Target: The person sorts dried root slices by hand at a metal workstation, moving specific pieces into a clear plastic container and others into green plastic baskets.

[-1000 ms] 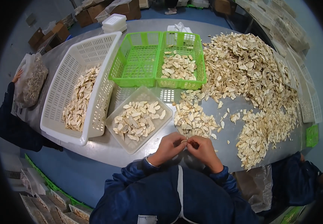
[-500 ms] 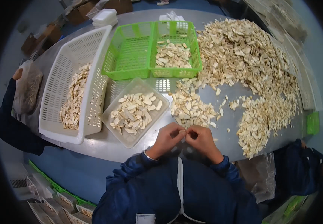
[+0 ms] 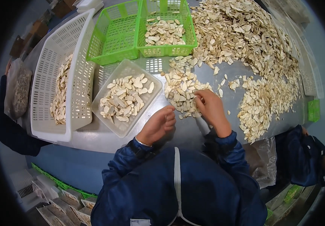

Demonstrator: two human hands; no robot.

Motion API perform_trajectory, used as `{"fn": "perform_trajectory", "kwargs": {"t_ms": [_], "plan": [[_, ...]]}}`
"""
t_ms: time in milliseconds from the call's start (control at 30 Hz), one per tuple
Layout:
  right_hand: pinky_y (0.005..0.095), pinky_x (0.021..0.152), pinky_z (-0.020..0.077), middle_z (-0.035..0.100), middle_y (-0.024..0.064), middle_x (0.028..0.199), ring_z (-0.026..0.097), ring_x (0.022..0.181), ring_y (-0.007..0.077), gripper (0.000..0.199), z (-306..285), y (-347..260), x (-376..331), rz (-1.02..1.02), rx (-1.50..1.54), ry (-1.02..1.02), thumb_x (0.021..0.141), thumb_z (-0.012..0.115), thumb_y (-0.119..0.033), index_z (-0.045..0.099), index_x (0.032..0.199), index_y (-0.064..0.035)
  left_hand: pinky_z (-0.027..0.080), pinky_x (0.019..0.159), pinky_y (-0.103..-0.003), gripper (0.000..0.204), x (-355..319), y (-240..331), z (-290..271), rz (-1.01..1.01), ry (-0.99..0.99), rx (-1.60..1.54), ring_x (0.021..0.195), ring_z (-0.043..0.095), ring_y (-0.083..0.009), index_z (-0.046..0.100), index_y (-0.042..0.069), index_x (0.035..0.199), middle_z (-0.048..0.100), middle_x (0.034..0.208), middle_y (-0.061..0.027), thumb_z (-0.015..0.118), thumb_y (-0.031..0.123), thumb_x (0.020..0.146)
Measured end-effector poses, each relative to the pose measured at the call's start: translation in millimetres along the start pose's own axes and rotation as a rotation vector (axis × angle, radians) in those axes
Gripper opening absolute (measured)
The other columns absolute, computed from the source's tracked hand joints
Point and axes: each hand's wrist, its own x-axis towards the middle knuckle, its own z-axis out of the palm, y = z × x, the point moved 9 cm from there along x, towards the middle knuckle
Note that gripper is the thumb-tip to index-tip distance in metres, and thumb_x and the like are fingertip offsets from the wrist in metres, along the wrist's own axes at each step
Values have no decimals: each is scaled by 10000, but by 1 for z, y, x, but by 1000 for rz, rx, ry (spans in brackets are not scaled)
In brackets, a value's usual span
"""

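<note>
A small heap of pale dried slices (image 3: 183,84) lies on the metal table in front of me. At its right edge is my right hand (image 3: 212,109), fingers bent down against the slices, thumb and index finger close together; what lies between them is hidden. My left hand (image 3: 158,126) hovers above the table nearer to me, its fingers curled in; I cannot make out anything inside them. Beside it on the left sits a translucent shallow tray (image 3: 119,130), turned cornerwise, with a layer of similar slices (image 3: 123,96).
Far right, a large mound of slices (image 3: 245,34) spreads over the table. Two green baskets (image 3: 113,34) stand at the back, the right one holding slices. At left is a long white perforated basket (image 3: 51,133) with slices. Other people in dark sleeves (image 3: 17,132) are at both sides.
My hands, fingertips together before, have parted. The right has gone forward to the small heap, while the left has shifted slightly left and curled. The whole view has tipped a little.
</note>
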Motion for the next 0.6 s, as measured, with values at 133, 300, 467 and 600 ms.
{"fn": "perform_trajectory", "kwargs": {"t_ms": [133,300,467,600], "plan": [[399,679,497,600,104,843,595,837,306,233,19,-18,4,-146,-178,15,780,683,-189,669,990,-89,279,476,-203,134,2,-8,1,-38,-67,-29,547,324,-68,545,89,1038,318,618,48,454,176,993],[400,675,502,626,116,809,610,784,313,197,13,-1,9,-109,-142,55,789,653,-144,685,969,-69,317,524,-206,140,14,-14,-4,-79,-59,-87,611,352,-86,533,61,1007,366,687,28,446,170,991],[370,622,488,658,156,789,623,687,310,154,-10,13,11,31,-47,105,822,615,-124,687,916,-24,349,547,-209,167,24,-16,-8,-134,-29,-89,659,397,-110,533,59,1034,437,753,6,439,191,993],[273,568,452,651,105,731,574,583,181,189,23,-5,-3,214,366,-302,846,635,-169,671,923,0,423,547,-210,264,18,-15,-9,-144,98,-20,695,501,-136,547,62,1095,610,911,-69,423,273,999]]}}
